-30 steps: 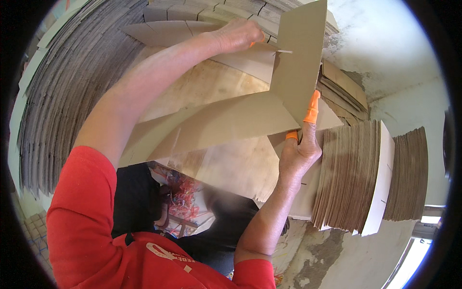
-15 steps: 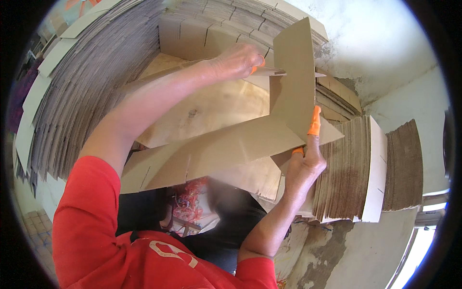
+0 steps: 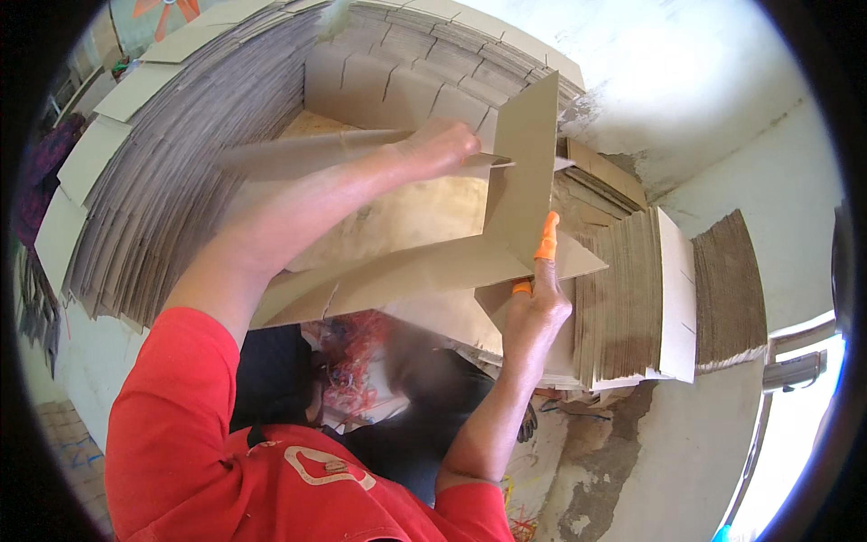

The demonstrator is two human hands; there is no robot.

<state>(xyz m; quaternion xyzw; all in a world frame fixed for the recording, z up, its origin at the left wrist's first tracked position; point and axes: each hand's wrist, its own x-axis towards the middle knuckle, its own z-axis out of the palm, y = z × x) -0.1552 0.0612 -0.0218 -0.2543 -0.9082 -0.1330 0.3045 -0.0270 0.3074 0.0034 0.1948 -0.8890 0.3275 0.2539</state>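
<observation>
Several cardboard strips are slotted together in front of me. A short cross strip stands tilted at the right, crossing a long near strip and a long far strip. My left hand is closed on the far strip, just left of where it meets the cross strip; its fingertips are partly hidden. At the near crossing, my right hand grips the cross strip. Orange finger covers sit on that hand, and one finger points up along the cardboard.
Tall stacks of slotted cardboard line the left and back. More upright stacks stand on the right beside the stained wall. A wooden board lies beneath the strips. Red plastic scraps lie below, near my legs.
The strips and both hands appear slightly further left, as does the right-hand stack, so the view has shifted. Both hands keep their grip on the cardboard.
</observation>
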